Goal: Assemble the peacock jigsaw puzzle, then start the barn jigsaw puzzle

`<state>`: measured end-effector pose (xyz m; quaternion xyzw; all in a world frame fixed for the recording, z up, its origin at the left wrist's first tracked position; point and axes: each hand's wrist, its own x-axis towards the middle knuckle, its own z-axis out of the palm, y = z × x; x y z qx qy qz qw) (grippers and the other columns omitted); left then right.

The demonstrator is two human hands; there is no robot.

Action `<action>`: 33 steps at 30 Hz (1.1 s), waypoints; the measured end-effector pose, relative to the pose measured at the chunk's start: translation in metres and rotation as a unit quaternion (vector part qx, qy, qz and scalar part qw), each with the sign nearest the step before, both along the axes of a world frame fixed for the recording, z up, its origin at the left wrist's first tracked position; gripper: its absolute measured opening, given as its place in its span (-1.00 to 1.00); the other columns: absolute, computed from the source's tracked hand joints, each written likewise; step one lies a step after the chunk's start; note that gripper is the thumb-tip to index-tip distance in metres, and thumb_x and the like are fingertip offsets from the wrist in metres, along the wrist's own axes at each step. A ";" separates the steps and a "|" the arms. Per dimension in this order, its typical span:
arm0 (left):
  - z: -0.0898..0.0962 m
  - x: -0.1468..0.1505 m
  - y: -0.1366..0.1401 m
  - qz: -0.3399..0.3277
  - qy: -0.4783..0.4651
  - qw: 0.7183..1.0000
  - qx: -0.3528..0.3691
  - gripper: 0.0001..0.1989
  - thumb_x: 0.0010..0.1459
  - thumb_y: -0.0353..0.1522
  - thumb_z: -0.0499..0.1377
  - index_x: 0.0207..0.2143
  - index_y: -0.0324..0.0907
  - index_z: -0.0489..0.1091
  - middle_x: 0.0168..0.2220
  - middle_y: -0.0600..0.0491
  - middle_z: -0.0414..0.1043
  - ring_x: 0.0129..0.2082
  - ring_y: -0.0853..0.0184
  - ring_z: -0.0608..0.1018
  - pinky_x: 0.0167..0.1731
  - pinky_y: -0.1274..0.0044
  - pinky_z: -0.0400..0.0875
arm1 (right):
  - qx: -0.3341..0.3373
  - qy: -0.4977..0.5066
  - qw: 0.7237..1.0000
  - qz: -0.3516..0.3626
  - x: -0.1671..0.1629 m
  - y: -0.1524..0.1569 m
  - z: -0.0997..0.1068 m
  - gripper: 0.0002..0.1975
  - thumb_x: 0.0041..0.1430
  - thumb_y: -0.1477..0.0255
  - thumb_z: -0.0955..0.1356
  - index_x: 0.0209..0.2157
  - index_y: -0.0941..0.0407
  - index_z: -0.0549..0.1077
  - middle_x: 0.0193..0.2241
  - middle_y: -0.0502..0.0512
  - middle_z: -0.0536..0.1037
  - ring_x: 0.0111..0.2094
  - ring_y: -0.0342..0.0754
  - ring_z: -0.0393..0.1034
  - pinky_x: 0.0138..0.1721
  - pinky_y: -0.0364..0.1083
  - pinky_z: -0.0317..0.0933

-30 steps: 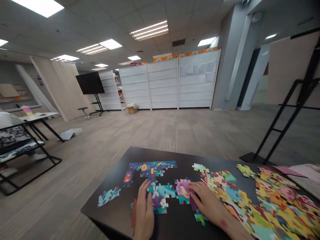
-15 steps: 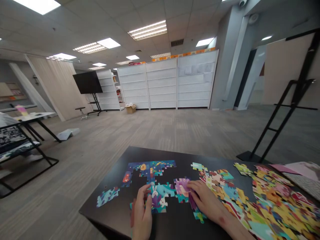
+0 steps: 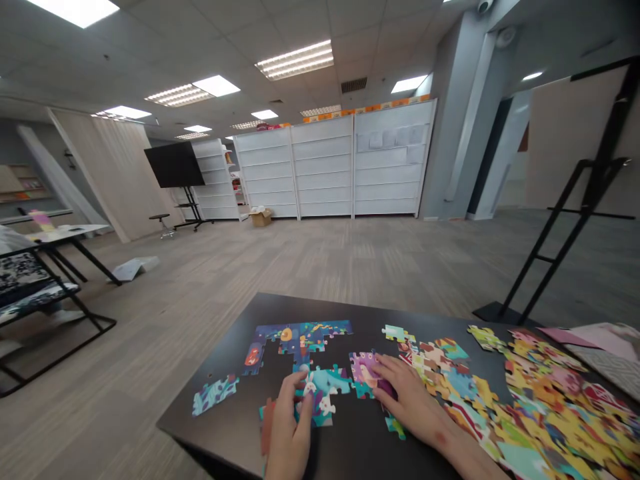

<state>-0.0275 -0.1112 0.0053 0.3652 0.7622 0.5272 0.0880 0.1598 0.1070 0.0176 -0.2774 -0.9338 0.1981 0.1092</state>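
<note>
My left hand [image 3: 290, 423] rests at the left edge of a joined puzzle section with white rabbits [image 3: 323, 393], thumb and forefinger apart and touching it. My right hand [image 3: 407, 393] has its fingertips and thumb on a purple puzzle section [image 3: 364, 370], with part of that section hidden under the fingers. A narrow gap of black tabletop separates the purple section from the rabbit section. Above them lies a joined dark-blue puzzle section [image 3: 300, 333]. A reddish-brown piece [image 3: 266, 423] shows beside my left hand, partly covered by it.
Loose, mostly yellow puzzle pieces [image 3: 560, 413] are heaped on the right of the black table [image 3: 230, 360]. A separate teal section [image 3: 215, 395] lies near the left edge. Pink and grey sheets [image 3: 605, 347] lie far right. A black stand [image 3: 555, 233] rises beyond the table.
My right hand has shifted slightly up with the purple section, its fingers spreading a little more over it. My left hand has moved slightly right over the rabbit section's edge.
</note>
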 end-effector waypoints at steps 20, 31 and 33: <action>0.002 0.001 0.001 0.015 0.001 1.000 0.026 -0.56 0.27 -0.07 0.11 0.07 -0.08 0.43 -0.07 -0.07 0.57 -0.15 0.16 0.61 -0.12 0.38 0.51 | -0.006 0.016 1.000 0.008 0.003 0.000 0.001 -0.53 0.28 0.17 0.29 0.16 0.00 0.48 0.28 0.17 0.37 0.31 0.21 0.19 0.33 0.28 0.01; 0.004 0.002 0.000 0.003 -0.003 1.000 -0.004 -0.56 0.31 -0.07 0.05 0.11 -0.08 0.38 0.00 -0.06 0.54 -0.09 0.16 0.60 -0.03 0.35 0.47 | 0.004 0.044 0.999 0.019 0.004 0.005 -0.010 -0.55 0.34 0.20 0.23 0.15 0.01 0.48 0.25 0.16 0.41 0.30 0.18 0.22 0.32 0.25 0.05; 0.005 0.002 0.000 0.008 -0.005 1.000 0.001 -0.55 0.30 -0.06 0.07 0.11 -0.08 0.39 -0.01 -0.07 0.54 -0.10 0.16 0.60 -0.05 0.37 0.48 | 0.011 0.077 0.997 0.017 0.005 0.009 -0.015 -0.54 0.36 0.30 0.15 0.16 0.04 0.46 0.21 0.17 0.46 0.26 0.14 0.29 0.30 0.20 0.12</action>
